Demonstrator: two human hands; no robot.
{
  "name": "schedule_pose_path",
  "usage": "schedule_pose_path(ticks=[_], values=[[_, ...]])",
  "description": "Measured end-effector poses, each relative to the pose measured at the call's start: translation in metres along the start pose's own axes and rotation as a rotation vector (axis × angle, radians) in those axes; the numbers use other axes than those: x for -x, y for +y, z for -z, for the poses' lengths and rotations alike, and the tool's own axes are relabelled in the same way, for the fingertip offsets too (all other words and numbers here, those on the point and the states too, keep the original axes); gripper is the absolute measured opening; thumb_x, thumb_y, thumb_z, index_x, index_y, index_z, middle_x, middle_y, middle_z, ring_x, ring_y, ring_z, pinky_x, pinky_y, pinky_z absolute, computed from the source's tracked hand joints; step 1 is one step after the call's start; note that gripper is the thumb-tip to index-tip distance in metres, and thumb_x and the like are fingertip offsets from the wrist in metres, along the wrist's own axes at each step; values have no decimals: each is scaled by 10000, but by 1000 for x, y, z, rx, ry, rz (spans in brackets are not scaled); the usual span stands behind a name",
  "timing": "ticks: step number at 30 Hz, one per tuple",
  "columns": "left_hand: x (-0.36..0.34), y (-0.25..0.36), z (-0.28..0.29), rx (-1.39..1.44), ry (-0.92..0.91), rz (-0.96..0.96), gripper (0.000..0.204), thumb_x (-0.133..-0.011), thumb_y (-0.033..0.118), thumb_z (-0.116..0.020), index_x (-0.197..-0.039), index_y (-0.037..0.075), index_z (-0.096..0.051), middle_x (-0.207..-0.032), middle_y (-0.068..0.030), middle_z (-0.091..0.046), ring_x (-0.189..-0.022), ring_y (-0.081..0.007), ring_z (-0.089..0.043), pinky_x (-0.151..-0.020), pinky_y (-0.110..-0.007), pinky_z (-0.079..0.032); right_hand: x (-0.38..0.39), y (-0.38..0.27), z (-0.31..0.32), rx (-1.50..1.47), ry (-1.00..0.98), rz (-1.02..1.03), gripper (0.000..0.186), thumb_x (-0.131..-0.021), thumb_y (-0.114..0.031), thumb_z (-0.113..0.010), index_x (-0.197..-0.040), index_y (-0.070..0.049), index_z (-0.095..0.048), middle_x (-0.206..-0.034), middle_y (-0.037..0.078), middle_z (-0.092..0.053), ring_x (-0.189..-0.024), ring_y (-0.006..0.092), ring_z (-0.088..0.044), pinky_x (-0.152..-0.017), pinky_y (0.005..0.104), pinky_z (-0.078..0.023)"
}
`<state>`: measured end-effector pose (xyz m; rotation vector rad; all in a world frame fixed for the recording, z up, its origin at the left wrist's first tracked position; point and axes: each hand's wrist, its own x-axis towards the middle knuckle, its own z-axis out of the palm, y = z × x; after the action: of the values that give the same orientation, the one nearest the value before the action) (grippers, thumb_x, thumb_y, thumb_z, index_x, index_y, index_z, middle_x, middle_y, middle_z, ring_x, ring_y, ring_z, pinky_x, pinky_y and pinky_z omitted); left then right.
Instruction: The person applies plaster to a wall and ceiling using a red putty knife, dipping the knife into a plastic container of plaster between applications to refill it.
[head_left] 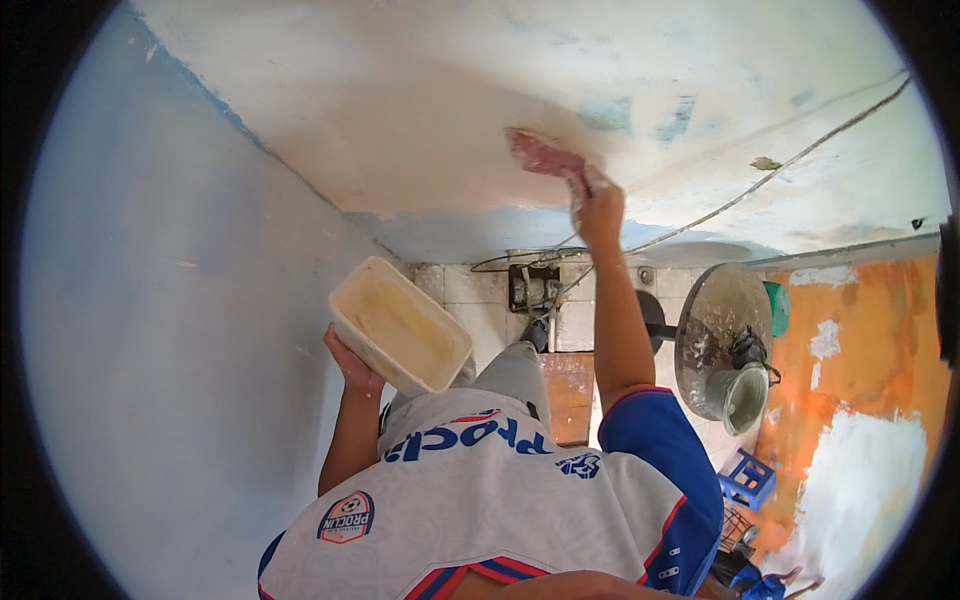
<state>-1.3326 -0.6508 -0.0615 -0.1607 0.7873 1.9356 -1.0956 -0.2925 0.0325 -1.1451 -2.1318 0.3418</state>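
My right hand (599,212) is raised to the wall (400,110) in front of me. Its fingers wrap round the handle of a broad red paintbrush (545,155), which is blurred by motion, its far end at the whitish surface. Lower and to the left, my left hand (352,362) grips the side of a white rectangular plastic tub (425,365). The tub is tilted, and its inside shows a thin off-white to yellowish coating. White smears mark the fingers of my right hand.
A cable (740,205) runs across the wall. At right stands a round stained table (705,310) with a pale pot (744,400) and a black bag (750,350). A blue crate (746,480) sits near the orange wall (850,340). A dark box (533,288) lies on the tiles.
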Motion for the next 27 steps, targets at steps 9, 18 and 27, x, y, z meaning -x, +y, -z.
schedule_pose_path(ticks=[9, 18, 27], values=[[-13, -1, -9, -5, -37, -9, 668, -1010, 551, -326, -1471, 103, -507, -1444, -90, -573, -1321, -295, -557, -1100, -455, -478, 13, 23, 13, 183, -175, 50, 143, -979, -105, -685, -1066, 2, -722, -948, 208, -740, -806, 347, -713, -727, 367, -535], [-16, -6, -24, -46, -29, 14, 679, -1005, 563, -323, -1471, 104, -505, -1431, -97, -580, -1299, -297, -568, -1085, -459, -488, 34, 36, -2, -5, -9, 244, 193, -984, -186, -679, -1069, -23, -739, -846, 197, -688, -793, 331, -697, -714, 424, -542], [-21, -9, -20, -21, 21, 6, 692, -996, 571, -326, -1472, 104, -507, -1435, -99, -579, -1312, -298, -562, -1083, -463, -490, 33, 51, 5, -239, 18, 106, 221, -1001, -192, -650, -1070, 4, -727, -878, 204, -731, -752, 367, -693, -688, 464, -534]])
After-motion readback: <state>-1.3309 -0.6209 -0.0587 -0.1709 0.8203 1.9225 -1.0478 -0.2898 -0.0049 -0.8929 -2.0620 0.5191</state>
